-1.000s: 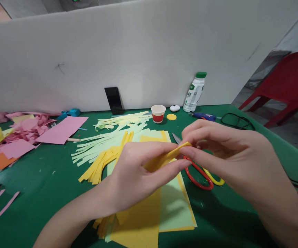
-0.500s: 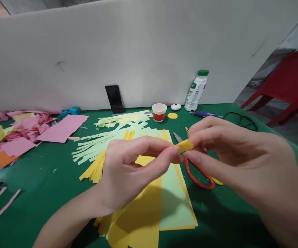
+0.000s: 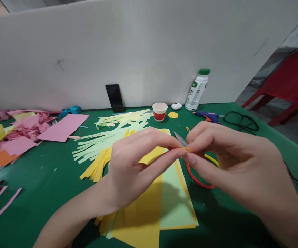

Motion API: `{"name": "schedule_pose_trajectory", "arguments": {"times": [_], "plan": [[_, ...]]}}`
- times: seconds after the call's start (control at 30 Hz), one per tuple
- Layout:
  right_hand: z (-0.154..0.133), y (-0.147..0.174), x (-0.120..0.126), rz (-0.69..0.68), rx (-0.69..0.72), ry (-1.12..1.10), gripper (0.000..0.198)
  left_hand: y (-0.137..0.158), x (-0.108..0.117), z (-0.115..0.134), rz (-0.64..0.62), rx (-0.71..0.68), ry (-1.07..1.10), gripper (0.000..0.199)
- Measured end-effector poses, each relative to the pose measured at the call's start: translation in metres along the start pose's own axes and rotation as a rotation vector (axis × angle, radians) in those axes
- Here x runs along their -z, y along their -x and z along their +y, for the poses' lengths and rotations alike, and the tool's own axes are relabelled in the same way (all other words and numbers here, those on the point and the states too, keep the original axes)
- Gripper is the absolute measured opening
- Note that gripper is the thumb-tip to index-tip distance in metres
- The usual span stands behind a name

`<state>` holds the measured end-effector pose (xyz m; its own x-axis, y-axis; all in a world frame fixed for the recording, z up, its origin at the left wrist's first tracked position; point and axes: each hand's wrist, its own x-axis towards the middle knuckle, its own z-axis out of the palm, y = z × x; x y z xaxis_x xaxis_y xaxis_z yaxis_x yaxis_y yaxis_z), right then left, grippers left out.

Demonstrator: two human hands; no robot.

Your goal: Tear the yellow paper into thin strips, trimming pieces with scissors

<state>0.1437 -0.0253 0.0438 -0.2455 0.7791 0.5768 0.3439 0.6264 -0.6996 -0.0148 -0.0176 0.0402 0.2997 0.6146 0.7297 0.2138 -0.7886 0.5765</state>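
My left hand (image 3: 141,165) and my right hand (image 3: 231,162) meet fingertip to fingertip above the table. Pinched between them is a small yellow paper strip (image 3: 187,149), mostly hidden by the fingers. Scissors (image 3: 199,179) with red and yellow handles lie under my right hand, their blades partly covered. Below my left hand are yellow paper sheets (image 3: 141,220) on top of a pale green sheet (image 3: 176,203). Cut yellow strips (image 3: 94,168) fan out to the left of that hand, next to pale green fringed paper (image 3: 92,146).
A red-and-white paper cup (image 3: 159,113), a yellow disc (image 3: 173,115), a white case (image 3: 176,106) and a bottle (image 3: 197,90) stand or lie at the back. A phone (image 3: 115,98) leans on the wall. Right is a glue gun (image 3: 207,116); left, pink paper scraps (image 3: 19,146).
My hands have drawn closer together, and the yellow strip between them now shows only a thin edge. My right hand has shifted slightly left and uncovered more of the glue gun.
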Motion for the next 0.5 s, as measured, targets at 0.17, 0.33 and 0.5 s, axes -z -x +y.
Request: {"name": "schedule_pose_trajectory", "arguments": {"times": [0.17, 0.33, 0.5], "plan": [[0.0008, 0.0007, -0.0001, -0.021, -0.005, -0.010, 0.011, -0.0001, -0.0008, 0.0005, 0.022, 0.001, -0.071, 0.008], [0.0015, 0.0000, -0.0010, -0.041, -0.005, -0.035, 0.010, 0.0005, -0.0009, 0.0016, 0.025, 0.053, -0.078, 0.009], [0.0022, -0.0008, -0.0014, -0.053, -0.028, -0.055, 0.009, 0.0002, -0.0007, 0.0012, 0.030, 0.074, -0.060, 0.009]]}}
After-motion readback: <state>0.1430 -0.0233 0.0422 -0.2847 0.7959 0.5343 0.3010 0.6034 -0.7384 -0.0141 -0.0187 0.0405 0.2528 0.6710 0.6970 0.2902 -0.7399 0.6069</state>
